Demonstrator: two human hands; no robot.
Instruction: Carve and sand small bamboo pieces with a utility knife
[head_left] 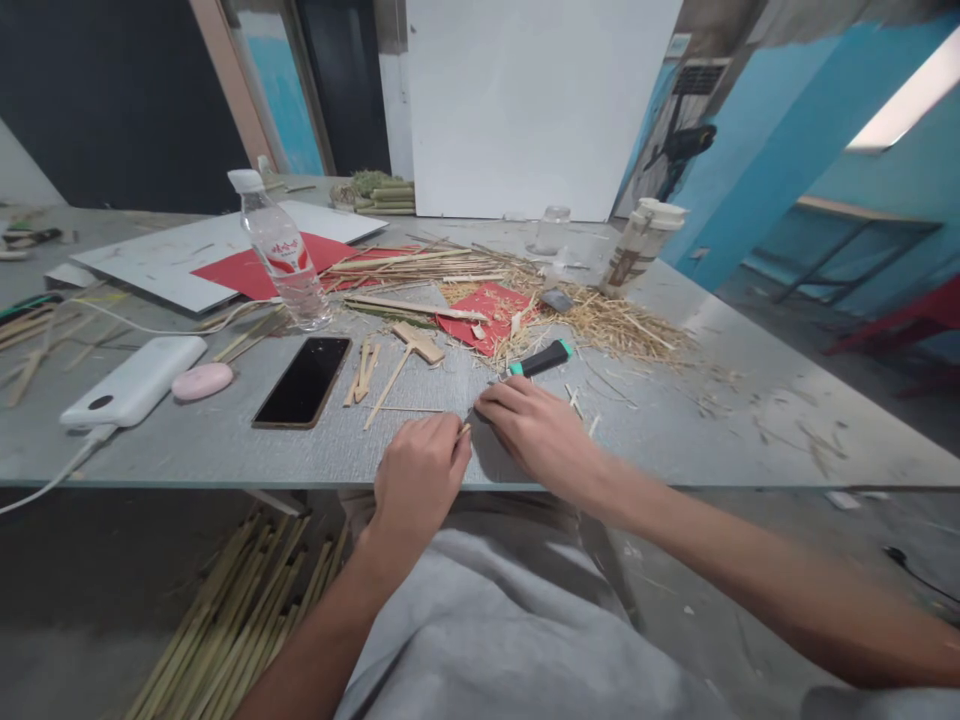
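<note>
My left hand (420,462) is closed at the table's near edge, its thumb and forefinger pinching a small pale strip of bamboo or straw (464,431). Close beside it, my right hand (536,435) rests low over the table with its fingers bent together; what they hold, if anything, is hidden. Just beyond the right fingertips lies a black and green knife (541,358), its front end partly covered by the hand. Further left are a thin stick with a flat wooden crosspiece (418,342), a few short split strips (363,372) and one thin stick (411,408).
A phone (302,383), pink oval case (202,382), white power bank (135,380) with cable and water bottle (283,260) stand left. Behind are red paper (480,318), straw shavings (630,325), a jar (553,230) and a lidded cup (641,245). Bamboo stalks (232,610) lie below the table.
</note>
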